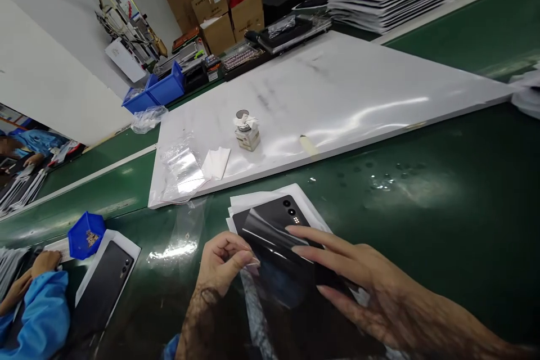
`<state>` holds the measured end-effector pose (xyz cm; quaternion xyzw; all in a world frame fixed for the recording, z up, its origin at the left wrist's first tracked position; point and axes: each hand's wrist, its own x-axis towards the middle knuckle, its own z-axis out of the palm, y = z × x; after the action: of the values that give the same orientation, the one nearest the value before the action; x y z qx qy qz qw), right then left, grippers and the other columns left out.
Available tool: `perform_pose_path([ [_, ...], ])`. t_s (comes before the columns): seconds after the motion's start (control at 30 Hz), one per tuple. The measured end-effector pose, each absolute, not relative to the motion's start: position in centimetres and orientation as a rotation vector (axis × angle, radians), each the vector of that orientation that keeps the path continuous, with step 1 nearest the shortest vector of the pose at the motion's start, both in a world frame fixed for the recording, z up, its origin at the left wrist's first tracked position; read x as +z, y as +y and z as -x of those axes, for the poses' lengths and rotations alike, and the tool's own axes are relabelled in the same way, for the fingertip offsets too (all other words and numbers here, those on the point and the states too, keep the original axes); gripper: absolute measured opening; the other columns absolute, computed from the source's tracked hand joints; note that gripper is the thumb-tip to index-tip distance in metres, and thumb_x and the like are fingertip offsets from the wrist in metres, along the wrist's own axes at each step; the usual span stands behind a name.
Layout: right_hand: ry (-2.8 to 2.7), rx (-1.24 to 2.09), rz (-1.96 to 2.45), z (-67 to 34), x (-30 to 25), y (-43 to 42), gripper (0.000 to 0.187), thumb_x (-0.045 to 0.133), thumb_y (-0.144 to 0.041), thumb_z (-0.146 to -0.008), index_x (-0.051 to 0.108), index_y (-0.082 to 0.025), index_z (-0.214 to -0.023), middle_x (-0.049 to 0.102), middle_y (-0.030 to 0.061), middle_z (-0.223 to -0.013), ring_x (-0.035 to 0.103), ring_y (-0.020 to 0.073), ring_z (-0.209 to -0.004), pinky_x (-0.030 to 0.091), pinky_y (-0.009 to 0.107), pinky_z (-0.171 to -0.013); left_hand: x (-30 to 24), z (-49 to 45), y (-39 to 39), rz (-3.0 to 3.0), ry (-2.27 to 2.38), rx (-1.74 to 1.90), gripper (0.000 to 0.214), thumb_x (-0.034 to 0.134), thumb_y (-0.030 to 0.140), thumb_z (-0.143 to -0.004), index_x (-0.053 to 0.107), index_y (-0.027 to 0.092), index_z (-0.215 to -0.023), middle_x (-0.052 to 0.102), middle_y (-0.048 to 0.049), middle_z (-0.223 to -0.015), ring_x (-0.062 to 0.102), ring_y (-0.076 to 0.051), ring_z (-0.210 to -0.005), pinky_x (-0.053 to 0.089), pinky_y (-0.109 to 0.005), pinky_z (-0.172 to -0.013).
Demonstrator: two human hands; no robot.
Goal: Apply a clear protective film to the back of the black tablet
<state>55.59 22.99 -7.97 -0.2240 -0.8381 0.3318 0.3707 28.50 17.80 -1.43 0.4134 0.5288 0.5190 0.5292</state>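
A dark tablet [276, 203] lies back side up on white foam sheets [306, 197], its camera lenses at the upper right corner. Over its back sits a glossy protective film [270, 230], curled and lifted along the upper part. My left hand [225, 261] is closed in a pinch at the film's left edge, where a small pinkish tab shows by the fingertips. With fingers stretched and apart, my right hand [358, 270] rests on the film and the tablet's right side, just below the lenses. The tablet's lower part is in shadow and partly behind my right hand.
Beyond the tablet, a white board [337, 84] holds a small bottle [247, 134], a folded wipe [216, 163] and clear plastic film [181, 166]. At left, a co-worker's blue sleeve [46, 309] is near another tablet [103, 287] and a blue bin [82, 230]. Foam-wrapped stacks [388, 0] stand behind.
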Motion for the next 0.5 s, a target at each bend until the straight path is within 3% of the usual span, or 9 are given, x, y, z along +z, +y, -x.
perform_pose_path([
  [0.07,-2.107,0.822,0.569,-54.7,-9.5,23.1,0.084,0.064,-0.021,-0.108,0.045,-0.055,-0.181,0.070,0.0056,-0.173,0.093,0.0281,-0.102,0.077,0.037,-0.069,-1.3,-28.9,17.8,-1.057,1.282,1.263,0.009,0.071,0.024,-0.068,0.064,0.018,-0.069,0.074,-0.0007,-0.055,0.068,-0.021,-0.046,0.053,-0.031,-0.048],
  [0.17,-1.984,0.874,0.560,-53.3,-11.3,23.0,0.077,0.064,-0.017,-0.110,0.054,-0.052,-0.177,0.082,0.0047,-0.157,0.092,0.0301,-0.113,0.080,0.038,-0.084,-0.7,-29.7,17.8,-1.180,1.325,1.324,0.005,0.071,0.024,-0.066,0.067,0.021,-0.067,0.075,-0.0030,-0.066,0.068,-0.029,-0.077,0.052,-0.041,-0.072],
  [0.23,-1.878,0.949,0.525,-52.6,-11.7,22.7,0.067,0.065,-0.016,-0.110,0.067,-0.053,-0.167,0.092,0.0006,-0.136,0.092,0.0298,-0.113,0.080,0.040,-0.094,0.0,-30.3,17.5,-1.255,1.396,1.376,0.002,0.071,0.023,-0.066,0.069,0.023,-0.067,0.072,-0.0052,-0.094,0.054,-0.033,-0.108,0.038,-0.046,-0.095],
  [0.3,-1.783,1.057,0.556,-52.1,-11.4,22.3,0.055,0.067,-0.022,-0.111,0.079,-0.056,-0.153,0.095,-0.0026,-0.121,0.094,0.0296,-0.101,0.080,0.040,-0.090,0.6,-30.7,17.2,-1.324,1.471,1.400,0.002,0.069,0.022,-0.067,0.070,0.025,-0.066,0.056,-0.0033,-0.124,0.035,-0.033,-0.126,0.023,-0.046,-0.105],
  [0.37,-1.715,1.224,0.621,-51.9,-10.7,21.9,0.040,0.073,-0.034,-0.110,0.087,-0.059,-0.138,0.096,-0.0034,-0.112,0.094,0.0323,-0.092,0.081,0.044,-0.085,0.9,-30.8,16.9,-1.350,1.483,1.357,0.005,0.069,0.022,-0.067,0.070,0.026,-0.068,0.053,-0.0022,-0.128,0.040,-0.034,-0.123,0.030,-0.046,-0.102],
  [0.43,-1.627,1.435,0.698,-52.0,-10.1,21.5,0.026,0.078,-0.048,-0.106,0.092,-0.058,-0.126,0.096,-0.0016,-0.106,0.094,0.0360,-0.091,0.081,0.049,-0.085,0.5,-30.8,16.6,-1.310,1.457,1.311,0.007,0.068,0.021,-0.068,0.070,0.028,-0.070,0.070,-0.0038,-0.105,0.063,-0.032,-0.098,0.049,-0.043,-0.084],
  [0.5,-1.526,1.636,0.758,-52.4,-9.8,21.2,0.028,0.079,-0.060,-0.103,0.093,-0.056,-0.127,0.096,0.0024,-0.108,0.093,0.0388,-0.093,0.080,0.051,-0.085,-0.3,-30.7,16.4,-1.253,1.484,1.332,0.010,0.066,0.020,-0.071,0.069,0.029,-0.074,0.076,-0.0006,-0.075,0.071,-0.027,-0.066,0.057,-0.036,-0.060],
])
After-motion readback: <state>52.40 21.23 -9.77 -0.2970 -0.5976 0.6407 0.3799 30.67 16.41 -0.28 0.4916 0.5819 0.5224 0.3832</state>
